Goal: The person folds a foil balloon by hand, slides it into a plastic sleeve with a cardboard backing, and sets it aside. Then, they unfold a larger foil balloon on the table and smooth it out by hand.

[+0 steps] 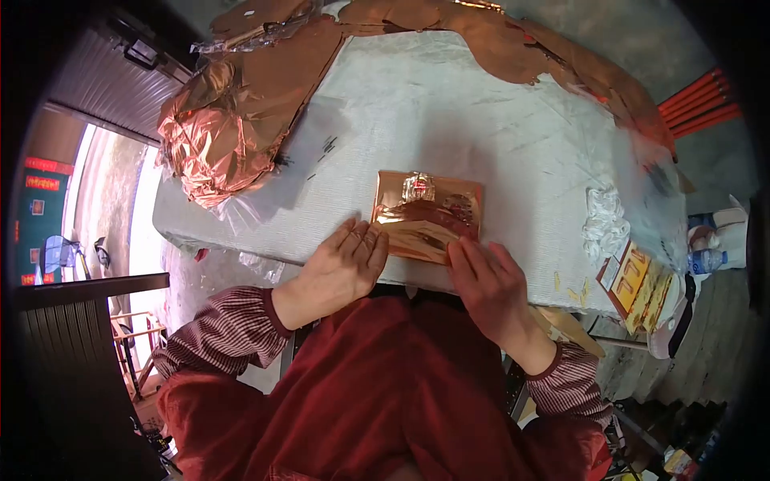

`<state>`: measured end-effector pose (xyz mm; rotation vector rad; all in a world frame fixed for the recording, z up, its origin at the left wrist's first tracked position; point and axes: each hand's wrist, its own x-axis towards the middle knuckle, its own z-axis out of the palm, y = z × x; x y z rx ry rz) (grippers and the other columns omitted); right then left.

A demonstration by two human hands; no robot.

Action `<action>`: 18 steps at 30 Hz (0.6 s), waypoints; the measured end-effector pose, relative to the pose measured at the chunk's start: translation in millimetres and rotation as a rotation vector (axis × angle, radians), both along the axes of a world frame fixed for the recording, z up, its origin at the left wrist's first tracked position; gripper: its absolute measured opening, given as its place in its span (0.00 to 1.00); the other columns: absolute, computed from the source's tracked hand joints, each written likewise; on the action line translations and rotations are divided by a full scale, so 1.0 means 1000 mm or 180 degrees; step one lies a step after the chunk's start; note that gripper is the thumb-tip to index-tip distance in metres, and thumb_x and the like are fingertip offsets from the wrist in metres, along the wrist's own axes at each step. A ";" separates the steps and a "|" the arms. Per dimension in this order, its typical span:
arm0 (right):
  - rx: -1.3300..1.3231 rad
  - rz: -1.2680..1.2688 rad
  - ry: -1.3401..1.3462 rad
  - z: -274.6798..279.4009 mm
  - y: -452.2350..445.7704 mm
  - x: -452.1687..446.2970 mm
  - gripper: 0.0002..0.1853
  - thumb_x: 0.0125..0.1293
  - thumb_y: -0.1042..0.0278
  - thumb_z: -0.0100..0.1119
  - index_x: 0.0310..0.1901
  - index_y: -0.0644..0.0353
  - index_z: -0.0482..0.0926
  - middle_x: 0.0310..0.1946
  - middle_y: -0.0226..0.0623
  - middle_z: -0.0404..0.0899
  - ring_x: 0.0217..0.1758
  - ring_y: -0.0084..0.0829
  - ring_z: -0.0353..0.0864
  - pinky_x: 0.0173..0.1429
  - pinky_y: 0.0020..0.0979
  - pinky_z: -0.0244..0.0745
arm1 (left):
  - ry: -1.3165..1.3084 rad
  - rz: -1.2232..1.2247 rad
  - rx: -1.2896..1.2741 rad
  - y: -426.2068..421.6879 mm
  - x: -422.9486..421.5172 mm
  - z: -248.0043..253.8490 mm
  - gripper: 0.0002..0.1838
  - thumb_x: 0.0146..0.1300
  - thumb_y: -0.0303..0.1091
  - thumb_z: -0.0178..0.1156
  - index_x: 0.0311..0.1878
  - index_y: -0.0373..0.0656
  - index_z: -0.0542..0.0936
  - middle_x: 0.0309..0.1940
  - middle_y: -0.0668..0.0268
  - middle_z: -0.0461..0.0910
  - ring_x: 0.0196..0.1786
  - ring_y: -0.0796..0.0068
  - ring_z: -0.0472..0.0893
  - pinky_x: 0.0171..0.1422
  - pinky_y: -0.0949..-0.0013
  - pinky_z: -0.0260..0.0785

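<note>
A shiny copper-coloured foil sheet (pixel 417 240) lies in front of me near the table's front edge, its near part bent and raised. On the far part of the foil stands a small clear, faceted block (pixel 419 187) with a bit of red in it; its kind is hard to make out. My left hand (pixel 346 260) rests with fingers stretched out against the foil's left edge. At the near right corner, my right hand (pixel 488 280) pinches the foil between thumb and fingers, the fingertips partly hidden.
Crumpled copper foil (pixel 220 140) covers the table's (pixel 385 104) far left, and more brown foil sheets (pixel 521 44) line the back edge. At right lie crumpled clear plastic (pixel 605 224) and a yellow-and-red printed box (pixel 630 280). Several orange rods (pixel 698 104) stand beyond.
</note>
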<state>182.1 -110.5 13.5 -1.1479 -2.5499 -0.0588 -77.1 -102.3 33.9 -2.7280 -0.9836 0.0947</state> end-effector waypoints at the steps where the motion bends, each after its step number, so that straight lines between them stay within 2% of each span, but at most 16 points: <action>1: 0.0073 0.0007 -0.0067 0.002 0.000 -0.003 0.19 0.56 0.73 0.60 0.51 0.66 0.77 0.48 0.46 0.80 0.52 0.38 0.81 0.58 0.38 0.72 | -0.0294 0.0068 0.0036 0.000 0.000 -0.004 0.24 0.52 0.30 0.54 0.54 0.33 0.77 0.50 0.53 0.80 0.55 0.60 0.80 0.67 0.56 0.67; 6: 0.0488 -0.0048 -0.0060 -0.008 0.006 -0.007 0.19 0.53 0.75 0.56 0.48 0.69 0.77 0.45 0.47 0.80 0.49 0.39 0.81 0.54 0.37 0.74 | -0.1084 0.0101 0.0189 0.005 -0.007 -0.021 0.19 0.53 0.30 0.57 0.49 0.37 0.80 0.46 0.58 0.82 0.53 0.63 0.80 0.67 0.57 0.67; 8: 0.0559 0.0105 0.0212 -0.011 0.015 -0.003 0.17 0.52 0.76 0.56 0.46 0.69 0.77 0.42 0.45 0.81 0.45 0.37 0.81 0.51 0.36 0.74 | -0.1340 0.0161 0.0268 0.007 -0.006 -0.022 0.16 0.52 0.32 0.56 0.44 0.38 0.81 0.42 0.60 0.83 0.52 0.65 0.80 0.65 0.56 0.67; 11: 0.0575 0.0155 0.0233 -0.010 0.022 -0.003 0.16 0.52 0.75 0.56 0.44 0.69 0.78 0.39 0.43 0.80 0.40 0.35 0.81 0.49 0.36 0.74 | -0.1269 0.0135 0.0552 0.008 0.001 -0.017 0.16 0.52 0.31 0.56 0.44 0.38 0.81 0.44 0.60 0.81 0.53 0.64 0.79 0.67 0.55 0.66; 16: 0.0671 0.0196 0.0215 -0.005 0.018 -0.015 0.15 0.52 0.74 0.56 0.44 0.68 0.78 0.35 0.40 0.79 0.38 0.34 0.80 0.49 0.36 0.74 | -0.1553 -0.0189 0.0540 0.014 0.030 -0.020 0.17 0.51 0.32 0.55 0.45 0.37 0.80 0.44 0.58 0.80 0.54 0.63 0.78 0.69 0.54 0.63; 18: 0.0799 0.0258 0.0239 0.002 0.019 -0.017 0.15 0.52 0.74 0.56 0.43 0.67 0.78 0.35 0.39 0.79 0.38 0.34 0.80 0.49 0.36 0.74 | -0.1756 -0.0280 0.0512 0.019 0.040 -0.023 0.19 0.49 0.33 0.55 0.45 0.36 0.78 0.40 0.60 0.80 0.51 0.64 0.78 0.70 0.54 0.62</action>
